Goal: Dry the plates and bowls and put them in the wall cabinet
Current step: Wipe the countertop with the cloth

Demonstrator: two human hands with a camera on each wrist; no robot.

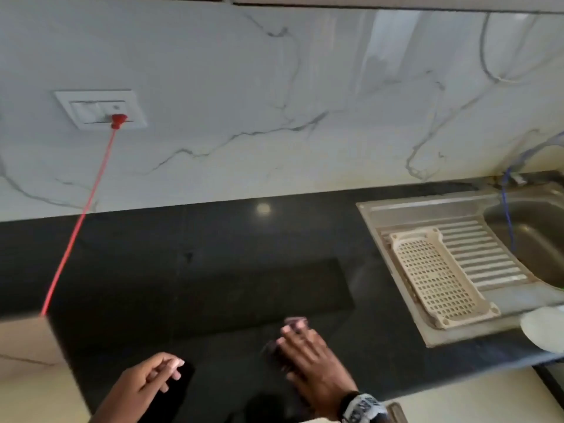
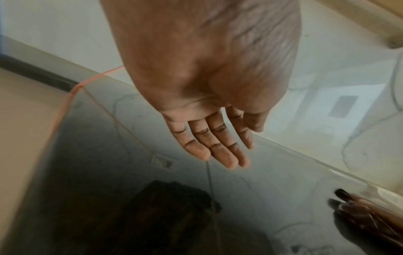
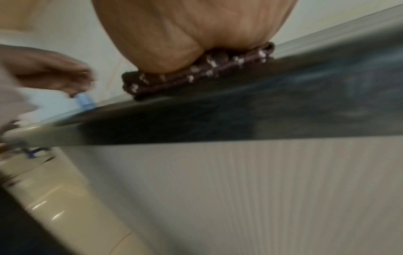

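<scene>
On the dark counter [image 1: 213, 239], right hand [image 1: 311, 358] flat on folded cloth [image 3: 196, 74]; left hand [image 2: 209, 120] loose, empty. Rack [image 1: 436, 276] empty: task looks finished; probably only release cloth.

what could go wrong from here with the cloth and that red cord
1. The right hand presses a folded dark cloth flat near the front edge of the black counter; a hard sweep could push it off the edge.
2. The red cord runs taut from the wall socket across the counter's left end, near the empty left hand; a snag might yank the plug.
</scene>
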